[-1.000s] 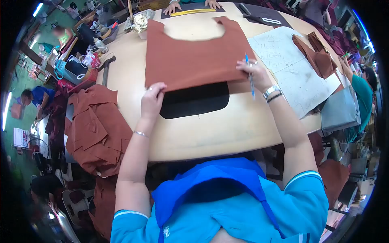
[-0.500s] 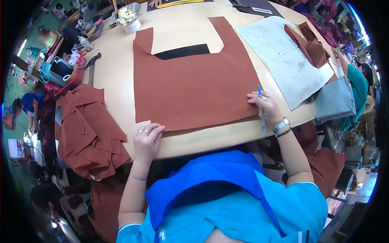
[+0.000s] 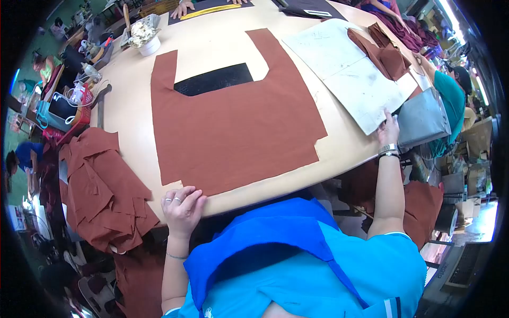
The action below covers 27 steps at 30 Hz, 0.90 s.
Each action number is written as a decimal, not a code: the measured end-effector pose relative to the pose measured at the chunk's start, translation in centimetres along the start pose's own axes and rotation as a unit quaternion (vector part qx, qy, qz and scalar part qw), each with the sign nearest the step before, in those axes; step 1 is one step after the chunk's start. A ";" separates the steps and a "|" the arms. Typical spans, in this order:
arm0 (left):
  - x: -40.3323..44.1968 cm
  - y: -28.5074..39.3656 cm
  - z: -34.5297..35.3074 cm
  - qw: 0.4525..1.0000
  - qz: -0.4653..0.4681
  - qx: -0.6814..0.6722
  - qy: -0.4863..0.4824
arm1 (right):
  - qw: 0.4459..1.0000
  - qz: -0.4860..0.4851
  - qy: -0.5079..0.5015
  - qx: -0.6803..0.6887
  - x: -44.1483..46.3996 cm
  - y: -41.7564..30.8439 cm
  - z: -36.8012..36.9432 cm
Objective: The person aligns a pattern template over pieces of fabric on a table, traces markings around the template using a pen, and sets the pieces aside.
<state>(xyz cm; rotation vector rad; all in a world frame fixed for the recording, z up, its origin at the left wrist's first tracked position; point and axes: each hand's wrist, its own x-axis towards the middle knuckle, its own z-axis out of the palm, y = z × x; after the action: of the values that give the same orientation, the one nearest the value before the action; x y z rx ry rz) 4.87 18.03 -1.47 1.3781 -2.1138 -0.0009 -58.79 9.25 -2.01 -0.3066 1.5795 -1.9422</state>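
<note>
A reddish-brown cut fabric piece [image 3: 233,132] lies flat on the table, with two strap-like arms at its far side and notched lower corners. My left hand [image 3: 183,208] is closed at its near left corner, fingers pinched at the fabric edge. A black textured panel [image 3: 214,79] shows through the gap between the straps. Away to the right, my right hand [image 3: 388,131] reaches with extended fingers to the near corner of a white pattern sheet [image 3: 366,95], beside a grey metal block [image 3: 424,116]. No pen shows in it.
Brown fabric pieces [image 3: 103,191] are heaped at the left table edge. A hammer [image 3: 101,106], a red basket [image 3: 79,122] and a white pot [image 3: 149,46] stand farther back. Folded brown pieces [image 3: 384,58] lie on the sheet. Co-workers' hands [image 3: 183,7] are across the table.
My right hand has left the fabric's right corner and moved right to the white sheet. The blue pen it held is out of sight. The view has shifted; my left hand stays at the corner.
</note>
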 end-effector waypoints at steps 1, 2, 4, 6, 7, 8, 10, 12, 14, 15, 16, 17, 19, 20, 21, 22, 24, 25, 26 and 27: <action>0.0 0.2 -0.2 1.000 -0.003 -0.002 -0.002 | 0.998 0.020 -0.006 0.052 0.1 -0.1 0.5; -0.1 0.4 -0.4 1.000 -0.005 -0.004 -0.004 | 0.997 0.041 -0.037 0.060 0.4 -0.4 1.0; 0.2 0.7 -0.9 1.000 -0.012 0.007 -0.009 | 0.996 -0.030 -0.073 -0.045 1.1 -1.4 2.7; 1.1 0.5 -1.3 1.000 -0.013 0.007 0.000 | 0.986 -0.087 -0.114 -0.084 0.7 -3.9 5.8; 1.8 0.1 -1.3 0.999 -0.027 -0.028 0.008 | 0.983 -0.107 -0.135 -0.070 -1.1 -6.2 8.5; 2.5 -0.4 -1.4 0.997 -0.040 -0.063 0.015 | 0.976 -0.145 -0.147 -0.075 -2.6 -8.3 10.8; 4.2 -1.1 -1.3 0.980 -0.086 -0.178 0.025 | 0.960 -0.210 -0.166 -0.084 -4.1 -12.2 14.4; 6.4 -1.6 -1.0 0.931 -0.150 -0.331 0.033 | 0.948 -0.221 -0.226 -0.046 -4.6 -14.9 17.5; 8.7 -2.7 -0.3 0.870 -0.193 -0.453 0.027 | 0.929 -0.188 -0.317 0.006 -7.4 -16.4 20.3; 9.9 -3.3 0.1 0.855 -0.203 -0.477 0.009 | 0.919 -0.159 -0.361 0.007 -9.2 -16.7 21.5; 11.1 -3.9 0.4 0.839 -0.213 -0.500 -0.008 | 0.906 -0.128 -0.403 0.005 -11.1 -16.9 22.8; 12.4 -3.8 0.8 0.770 -0.243 -0.589 -0.010 | 0.890 -0.082 -0.449 -0.005 -12.5 -17.0 23.5; 14.6 -3.7 1.7 0.620 -0.283 -0.731 -0.043 | 0.871 -0.020 -0.491 0.010 -18.0 -16.9 25.1; 15.6 -4.1 2.2 0.542 -0.294 -0.784 -0.074 | 0.871 -0.006 -0.490 0.035 -22.7 -16.6 25.7; 16.3 -3.8 2.3 0.459 -0.300 -0.830 -0.105 | 0.871 0.004 -0.489 0.045 -23.5 -16.3 25.9; 16.3 -3.3 2.2 0.449 -0.295 -0.837 -0.107 | 0.871 0.014 -0.488 0.054 -24.3 -16.1 26.1; 16.3 -2.2 2.0 0.427 -0.284 -0.851 -0.113 | 0.872 0.023 -0.487 0.045 -19.9 -14.1 25.7; 16.2 -3.1 2.5 0.448 -0.293 -0.838 -0.111 | 0.873 0.027 -0.486 0.039 -17.9 -12.9 25.0; 15.6 -4.9 3.4 0.467 -0.303 -0.824 -0.109 | 0.900 -0.033 -0.434 -0.022 -16.4 -11.5 23.9; 15.2 -6.0 3.9 0.484 -0.314 -0.809 -0.107 | 0.870 -0.026 -0.490 -0.054 -15.1 -10.6 22.8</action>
<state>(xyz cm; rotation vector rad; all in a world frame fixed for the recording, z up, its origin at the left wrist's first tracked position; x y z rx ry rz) 3.85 1.45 0.82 0.6250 -0.6222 -1.9435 -38.07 0.87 16.93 -1.1729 0.9676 -1.3284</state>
